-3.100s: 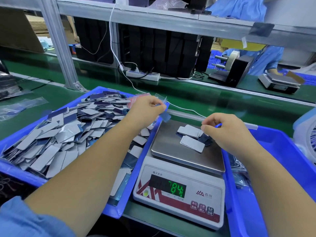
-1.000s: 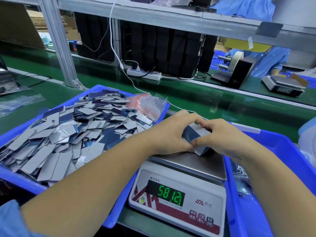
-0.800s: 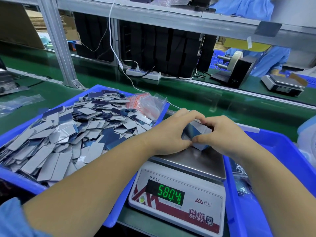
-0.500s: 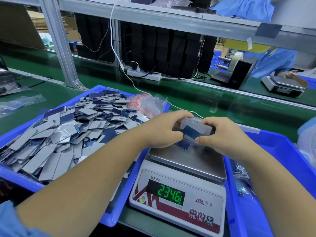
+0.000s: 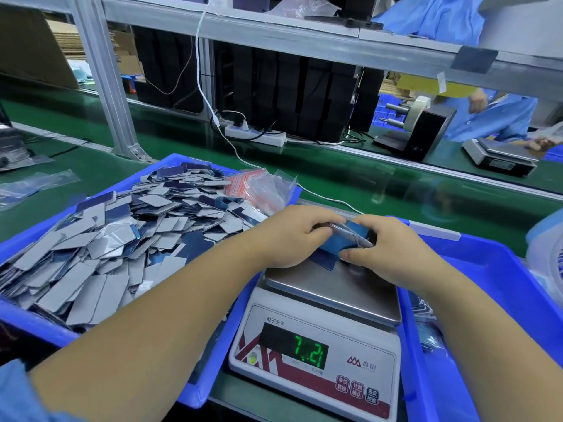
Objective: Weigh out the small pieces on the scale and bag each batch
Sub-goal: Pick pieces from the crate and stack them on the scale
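The hands (image 5: pixel 341 239) cover most of the gathered stack of pieces (image 5: pixel 341 239); the scale (image 5: pixel 316 354) display's leading digits seem blurred.

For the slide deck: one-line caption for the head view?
Both hands, left hand and right hand, gather a stack of pieces above the scale.

Small stack of blue-and-grey pieces (image 5: pixel 342 239) held over the scale's (image 5: pixel 320 339) steel pan; display reads 7.21. Loose pieces (image 5: pixel 100 239) heaped in the blue tray (image 5: pixel 33 325) beside it.
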{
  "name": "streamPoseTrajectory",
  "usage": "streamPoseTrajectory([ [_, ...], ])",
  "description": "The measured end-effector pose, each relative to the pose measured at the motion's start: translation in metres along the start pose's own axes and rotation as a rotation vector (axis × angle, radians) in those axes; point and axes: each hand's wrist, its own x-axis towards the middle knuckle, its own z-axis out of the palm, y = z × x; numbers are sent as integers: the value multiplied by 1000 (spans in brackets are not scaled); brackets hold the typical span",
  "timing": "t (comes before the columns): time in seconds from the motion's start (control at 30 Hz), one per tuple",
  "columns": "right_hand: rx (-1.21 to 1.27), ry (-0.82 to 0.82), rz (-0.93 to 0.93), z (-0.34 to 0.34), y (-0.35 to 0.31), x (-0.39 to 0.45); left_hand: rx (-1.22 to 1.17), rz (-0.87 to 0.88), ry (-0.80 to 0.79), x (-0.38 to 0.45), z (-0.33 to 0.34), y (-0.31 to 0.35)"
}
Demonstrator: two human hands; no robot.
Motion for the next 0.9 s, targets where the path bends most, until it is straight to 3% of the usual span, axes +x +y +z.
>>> streamPoseTrajectory([
  [0.47, 1, -26, 42, -5, -5, -4, -180, -3, 264, 3, -16, -11],
  [0.67, 58, -22, 112, -8, 0, -3, -155, -32, 232, 3, -10, -16],
  [0.9, 204, -43, 164, -13, 6, -1, -125, -52, 51, 1, -9, -17],
])
